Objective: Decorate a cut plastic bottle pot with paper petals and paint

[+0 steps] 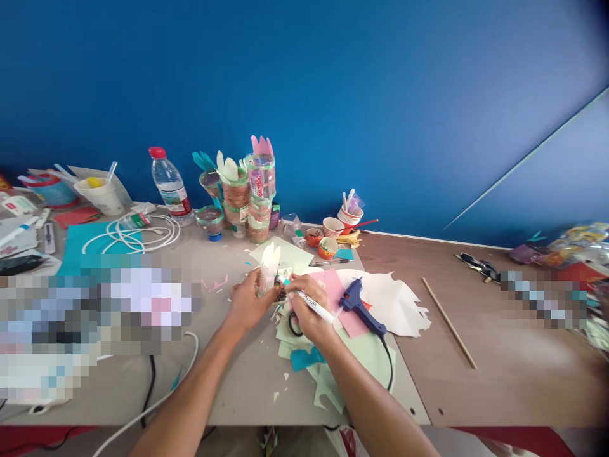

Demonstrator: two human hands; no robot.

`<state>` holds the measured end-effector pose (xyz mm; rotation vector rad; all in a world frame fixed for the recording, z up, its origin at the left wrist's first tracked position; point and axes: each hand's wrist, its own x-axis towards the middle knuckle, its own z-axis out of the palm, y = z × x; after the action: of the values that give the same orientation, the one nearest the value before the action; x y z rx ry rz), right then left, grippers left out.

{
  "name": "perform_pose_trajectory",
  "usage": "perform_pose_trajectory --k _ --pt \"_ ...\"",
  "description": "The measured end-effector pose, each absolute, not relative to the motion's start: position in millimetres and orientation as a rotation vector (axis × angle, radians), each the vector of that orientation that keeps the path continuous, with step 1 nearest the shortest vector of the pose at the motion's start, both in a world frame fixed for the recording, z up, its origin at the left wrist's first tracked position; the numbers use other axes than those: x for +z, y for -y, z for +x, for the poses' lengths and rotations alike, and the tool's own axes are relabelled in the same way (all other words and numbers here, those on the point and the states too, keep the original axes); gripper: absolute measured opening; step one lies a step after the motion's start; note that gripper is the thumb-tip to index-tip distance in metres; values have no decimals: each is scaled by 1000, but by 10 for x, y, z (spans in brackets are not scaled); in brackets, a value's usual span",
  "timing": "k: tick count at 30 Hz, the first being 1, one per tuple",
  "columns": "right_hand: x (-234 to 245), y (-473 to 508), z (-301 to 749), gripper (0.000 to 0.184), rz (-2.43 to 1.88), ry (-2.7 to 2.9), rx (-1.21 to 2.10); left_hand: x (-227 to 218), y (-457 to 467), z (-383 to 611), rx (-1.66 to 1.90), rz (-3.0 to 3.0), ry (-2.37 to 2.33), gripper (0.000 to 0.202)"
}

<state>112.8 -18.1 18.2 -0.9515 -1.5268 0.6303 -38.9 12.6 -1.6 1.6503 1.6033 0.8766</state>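
My left hand [250, 298] is closed around a small clear plastic bottle piece [267, 274] with pale paper petals sticking out of its top. My right hand [307, 311] grips a white marker pen [318, 308], its tip pointed at the bottle piece. Both hands meet over a pile of pale green, pink and teal paper sheets [333, 368] on the table [238, 393]. A blue glue gun [361, 306] lies just right of my right hand on a pink sheet [340, 298].
Decorated bottle towers [250, 190], a water bottle [170, 185], small paper cups [333, 227] and a coiled white cable [133, 233] stand at the back by the blue wall. A wooden stick [448, 322] lies to the right. Cables hang at the front left edge.
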Motion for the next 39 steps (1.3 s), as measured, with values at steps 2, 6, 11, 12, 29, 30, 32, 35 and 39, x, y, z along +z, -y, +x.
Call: perform_pose_trajectory --k 2,6,11,12,29,30,32,35,39 --pt "179 180 1133 17 -994 1509 627 -17 -125 -387 892 1642 -1601 46" --pt "176 175 1139 18 -1053 1455 643 -10 -120 -388 930 1604 -1584 45" --pt "202 173 1141 15 -1063 1415 694 4 -118 -397 944 1576 -1575 45" --pt "205 173 1146 14 -1055 1398 713 6 -118 -399 940 1567 -1571 46" --pt "-74 74 1251 16 -964 1106 867 -106 -179 -435 1008 1474 -1509 53" --pt "-55 84 1249 17 -970 1132 864 -101 -182 -438 1002 1469 -1504 54" --pt "-4 112 1242 19 -999 1195 832 -81 -181 -442 1007 1458 -1481 53" --pt "78 155 1225 20 -1060 1296 743 -43 -175 -441 1043 1426 -1422 52" --pt "141 177 1207 17 -1132 1324 656 -11 -167 -434 1030 1419 -1388 49"
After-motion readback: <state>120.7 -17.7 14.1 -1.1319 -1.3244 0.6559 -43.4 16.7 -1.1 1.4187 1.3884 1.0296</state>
